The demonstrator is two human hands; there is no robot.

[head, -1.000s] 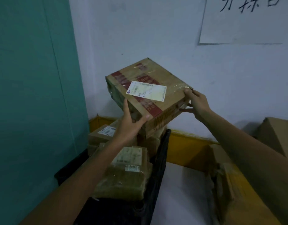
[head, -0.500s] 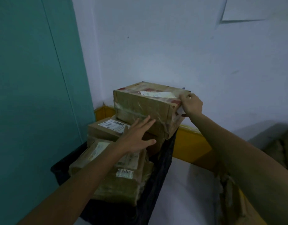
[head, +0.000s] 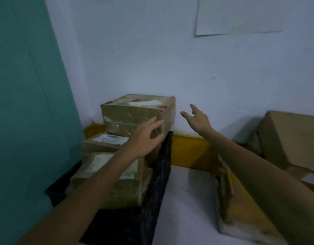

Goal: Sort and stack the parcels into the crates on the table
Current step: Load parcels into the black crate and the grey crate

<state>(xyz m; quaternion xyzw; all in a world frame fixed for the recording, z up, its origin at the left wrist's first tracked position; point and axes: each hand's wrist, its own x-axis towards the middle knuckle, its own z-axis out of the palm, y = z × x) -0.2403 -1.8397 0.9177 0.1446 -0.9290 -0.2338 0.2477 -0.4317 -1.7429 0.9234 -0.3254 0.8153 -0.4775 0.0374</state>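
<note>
A taped brown parcel (head: 129, 117) with red tape and a white label lies flat on top of the stack in the black crate (head: 152, 191) at the left. Under it sit a labelled box (head: 103, 142) and a larger wrapped parcel (head: 117, 191). My left hand (head: 145, 137) hovers in front of the top parcel's lower right corner, fingers spread, holding nothing. Just right of the parcel, my right hand (head: 197, 119) is lifted off it with its fingers apart and empty.
A yellow crate (head: 189, 149) stands behind and to the right, with a worn flat parcel (head: 241, 206) leaning in it. More brown boxes (head: 290, 138) are piled at the far right. White table surface (head: 186, 206) lies between the crates. A teal panel bounds the left side.
The parcel went from held up in both hands to resting on the stack. My left hand let go first, then my right hand came off its far corner.
</note>
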